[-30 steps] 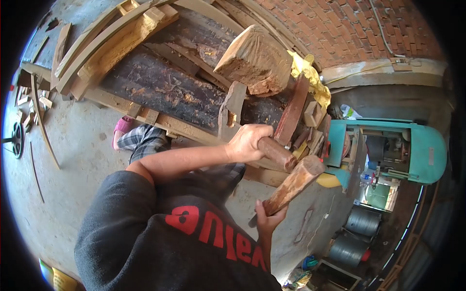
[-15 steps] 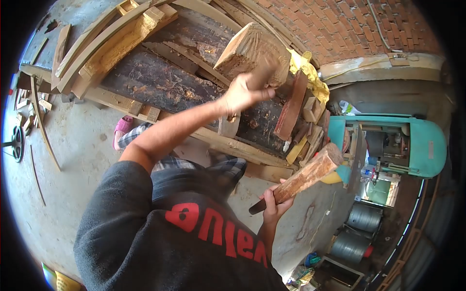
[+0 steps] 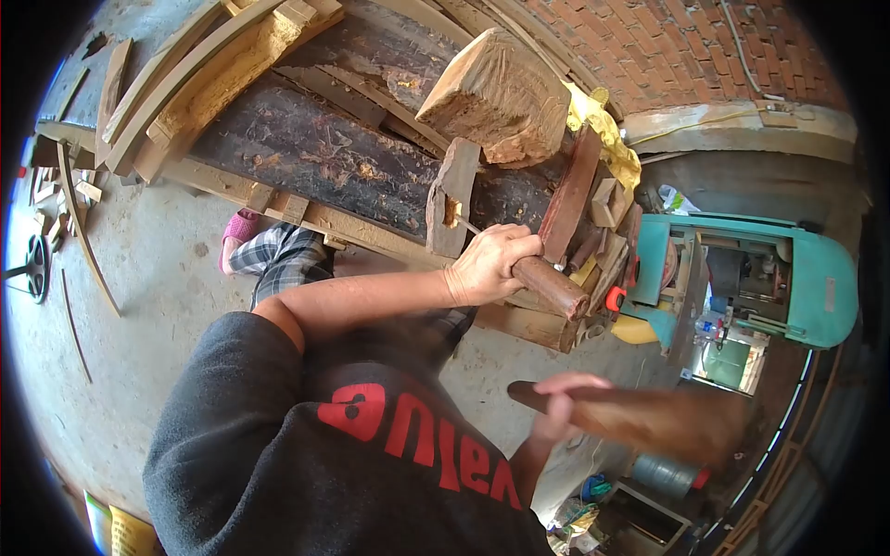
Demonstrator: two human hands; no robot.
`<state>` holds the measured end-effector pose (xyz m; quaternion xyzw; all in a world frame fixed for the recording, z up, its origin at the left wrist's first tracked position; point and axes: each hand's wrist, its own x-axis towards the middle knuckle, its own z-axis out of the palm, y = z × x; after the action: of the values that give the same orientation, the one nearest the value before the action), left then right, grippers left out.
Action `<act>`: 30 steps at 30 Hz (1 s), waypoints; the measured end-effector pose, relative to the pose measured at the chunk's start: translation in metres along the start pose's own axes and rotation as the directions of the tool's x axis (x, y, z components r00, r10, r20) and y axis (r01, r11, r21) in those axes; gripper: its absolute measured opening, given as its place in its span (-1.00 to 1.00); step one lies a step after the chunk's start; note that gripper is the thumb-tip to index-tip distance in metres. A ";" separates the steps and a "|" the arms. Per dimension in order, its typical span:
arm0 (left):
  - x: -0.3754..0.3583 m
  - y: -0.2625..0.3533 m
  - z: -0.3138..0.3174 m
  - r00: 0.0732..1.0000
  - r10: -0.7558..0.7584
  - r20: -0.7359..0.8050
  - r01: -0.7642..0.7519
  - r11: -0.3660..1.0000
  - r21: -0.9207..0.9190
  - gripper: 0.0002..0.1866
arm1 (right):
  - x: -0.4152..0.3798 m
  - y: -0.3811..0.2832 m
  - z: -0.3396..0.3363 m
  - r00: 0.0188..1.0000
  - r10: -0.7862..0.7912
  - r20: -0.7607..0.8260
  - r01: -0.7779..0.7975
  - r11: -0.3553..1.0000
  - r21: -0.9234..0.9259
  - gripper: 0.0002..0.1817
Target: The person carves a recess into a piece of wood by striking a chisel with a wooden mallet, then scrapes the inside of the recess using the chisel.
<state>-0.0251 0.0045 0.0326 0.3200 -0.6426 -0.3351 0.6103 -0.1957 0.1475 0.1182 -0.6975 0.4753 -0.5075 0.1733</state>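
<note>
My left hand (image 3: pixel 499 264) is closed around the wooden handle of a chisel (image 3: pixel 556 287). The thin metal shaft reaches to a rough notch cut in a small upright wood block (image 3: pixel 451 199); whether the tip touches the wood is hard to tell. My right hand (image 3: pixel 561 408) grips the narrow end of a wooden mallet (image 3: pixel 663 419), held low and out to the right, its thick end smeared by motion. Behind the small block, a large chunk of wood (image 3: pixel 501 102) rests on a dark, rough-surfaced timber (image 3: pixel 315 153).
A reddish board (image 3: pixel 569 199) and scrap pieces lie just right of the block. A red tape measure (image 3: pixel 615 298) sits near them. Farther right stands a teal machine (image 3: pixel 816 283). Curved wood strips (image 3: pixel 190 69) lie at the left, and a brick wall (image 3: pixel 686 56) rises behind.
My left hand has come down and right with the chisel, bringing its shaft to the notched block. My right hand has swung the mallet downward and to the right.
</note>
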 end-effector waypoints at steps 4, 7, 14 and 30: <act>0.006 -0.005 -0.003 0.991 -0.091 -0.100 0.084 0.994 -0.072 -0.68 | -0.019 0.011 0.000 0.882 0.469 0.038 -0.462 0.879 -0.118 -0.40; 0.009 -0.004 -0.004 0.990 -0.092 -0.104 0.086 0.995 -0.058 -0.67 | -0.006 -0.003 0.001 0.911 0.410 -0.045 -0.412 0.908 -0.070 -0.43; 0.022 -0.003 0.001 0.994 -0.102 0.043 0.102 0.995 0.005 -0.72 | -0.028 0.031 0.005 0.918 0.388 0.079 -0.358 0.898 -0.254 -0.43; 0.011 0.012 -0.011 0.994 -0.022 0.109 0.032 0.995 -0.092 -0.76 | -0.006 -0.005 0.000 0.916 0.390 0.098 -0.402 0.878 0.259 -0.33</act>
<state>-0.0151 0.0024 0.0489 0.2815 -0.6537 -0.3898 0.5843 -0.1936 0.1550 0.1189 -0.5655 0.5292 -0.5071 0.3782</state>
